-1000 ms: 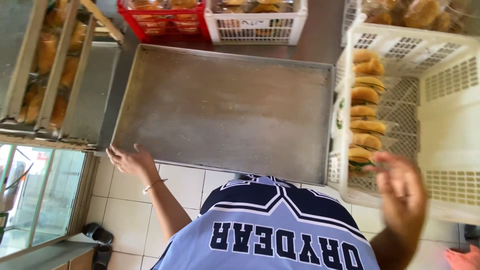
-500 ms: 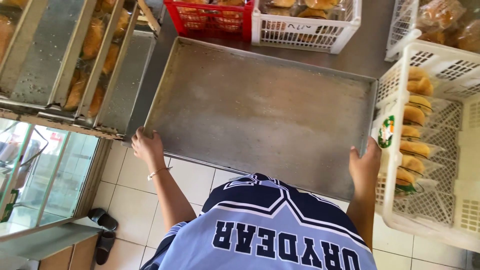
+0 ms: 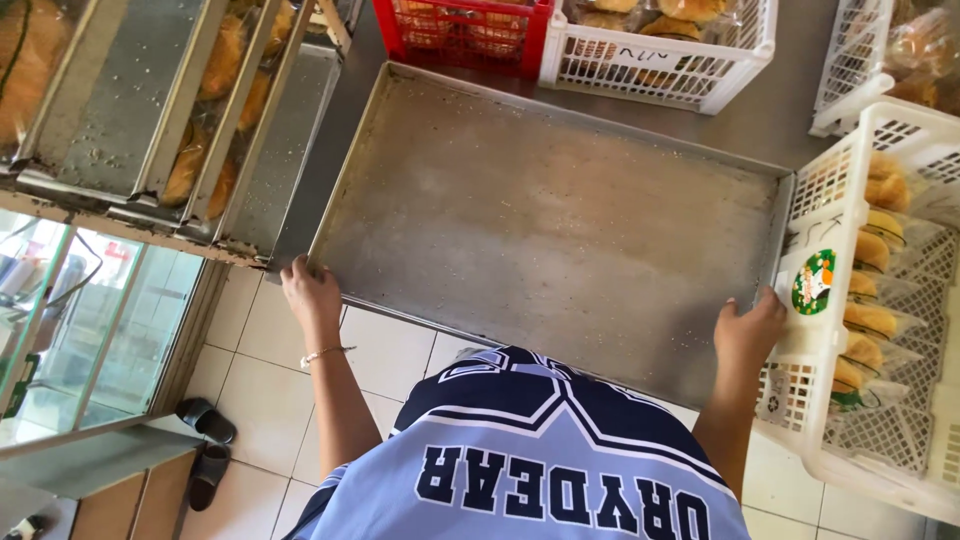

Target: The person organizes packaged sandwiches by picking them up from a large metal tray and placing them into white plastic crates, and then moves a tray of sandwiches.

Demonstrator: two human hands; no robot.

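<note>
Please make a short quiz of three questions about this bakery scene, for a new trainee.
1. True or false: the metal tray carries rows of buns.
2. Which hand is beside the white crate of wrapped buns? A) left hand B) right hand C) neither
3. Fill in: the red basket stands beyond the tray's ____ edge.

Key
1. False: its surface is bare.
2. B: the right hand grips the near corner next to that crate; the left hand grips the other near corner, by the rack of baked goods.
3. Far.
</note>
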